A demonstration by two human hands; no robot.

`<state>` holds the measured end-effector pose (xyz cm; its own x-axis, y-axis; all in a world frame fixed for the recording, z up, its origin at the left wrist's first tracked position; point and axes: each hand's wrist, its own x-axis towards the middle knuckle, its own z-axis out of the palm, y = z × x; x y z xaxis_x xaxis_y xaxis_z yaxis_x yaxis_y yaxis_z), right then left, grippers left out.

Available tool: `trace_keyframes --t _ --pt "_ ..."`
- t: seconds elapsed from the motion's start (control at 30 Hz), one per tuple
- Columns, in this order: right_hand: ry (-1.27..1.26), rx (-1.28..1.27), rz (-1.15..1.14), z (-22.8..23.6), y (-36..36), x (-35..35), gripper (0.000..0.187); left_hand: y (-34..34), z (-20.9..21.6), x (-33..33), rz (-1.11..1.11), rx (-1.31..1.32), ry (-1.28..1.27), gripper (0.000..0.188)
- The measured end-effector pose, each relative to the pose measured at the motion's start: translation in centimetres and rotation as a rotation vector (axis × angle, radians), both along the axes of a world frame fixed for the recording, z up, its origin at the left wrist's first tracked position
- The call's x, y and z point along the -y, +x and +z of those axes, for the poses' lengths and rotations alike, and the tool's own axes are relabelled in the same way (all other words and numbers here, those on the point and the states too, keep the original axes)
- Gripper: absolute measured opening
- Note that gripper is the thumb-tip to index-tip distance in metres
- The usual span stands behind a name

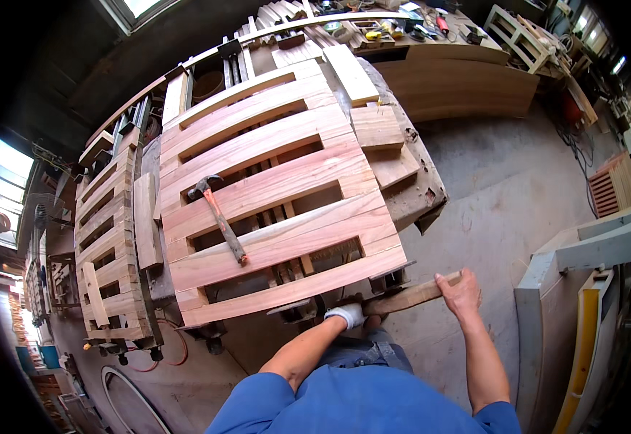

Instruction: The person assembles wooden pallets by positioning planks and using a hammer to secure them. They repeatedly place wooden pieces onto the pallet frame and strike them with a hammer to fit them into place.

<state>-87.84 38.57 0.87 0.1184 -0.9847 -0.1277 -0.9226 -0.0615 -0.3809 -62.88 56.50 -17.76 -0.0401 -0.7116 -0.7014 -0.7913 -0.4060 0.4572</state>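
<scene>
- Timber bar (411, 297), in the head view, lies beyond the slatted panel's near right corner, between the person's two hands.
- Right hand (462, 295) is clamped around the bar's outer end, thumb along the top; holding it that far out probably gives good control over its swing.
- Left hand (347, 315), in a pale glove, sits at the bar's inner end, just off the panel's near edge; its fingers are turned away, so I cannot tell whether they close on the bar or on nearby metalwork.
- Slatted panel (279, 179) lies flat across its supports, metal brackets (386, 279) under the near edge, likely to hold it at working height.
- Hammer (221, 219) rests on the panel, handle slanting toward the person, presumably left there for easy reach.
- Second panel (129, 242) stands to the left, near the first.
- Wood blocks (377, 127) are stacked right of the slatted panel, perhaps as spare packing.
</scene>
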Motion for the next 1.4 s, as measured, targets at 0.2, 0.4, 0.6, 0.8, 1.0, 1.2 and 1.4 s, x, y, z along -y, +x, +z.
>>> trace_keyframes --t 0.2,0.4,0.6,0.8,1.0,1.2,1.4 --pt "-0.059 -0.089 0.074 -3.7 0.7 2.0 0.030 -0.6 2.5 -0.2 0.081 -0.006 0.039 0.052" --pt "0.108 0.060 0.015 -11.1 -1.5 5.4 0.021 0.1 9.4 -2.0 0.022 0.112 -0.117 0.044" --pt "0.277 0.180 -0.068 -22.0 -2.4 6.1 0.023 2.5 18.5 -3.4 0.016 0.045 -0.157 0.078" --pt "0.321 0.157 -0.235 -27.1 -1.4 4.6 0.032 3.6 19.3 -5.0 0.396 -0.364 -0.167 0.099" --pt "0.090 0.009 -0.237 -20.1 1.4 1.6 0.043 0.9 17.1 -5.0 0.464 -0.344 -0.410 0.088" --pt "0.146 0.212 -0.152 -19.0 0.0 -3.0 0.050 0.2 17.9 -3.8 0.488 -0.304 -0.549 0.057" --pt "0.543 0.380 -0.061 -20.2 -0.3 -2.0 0.060 -2.0 19.8 -1.5 0.544 -0.417 -0.738 0.036"
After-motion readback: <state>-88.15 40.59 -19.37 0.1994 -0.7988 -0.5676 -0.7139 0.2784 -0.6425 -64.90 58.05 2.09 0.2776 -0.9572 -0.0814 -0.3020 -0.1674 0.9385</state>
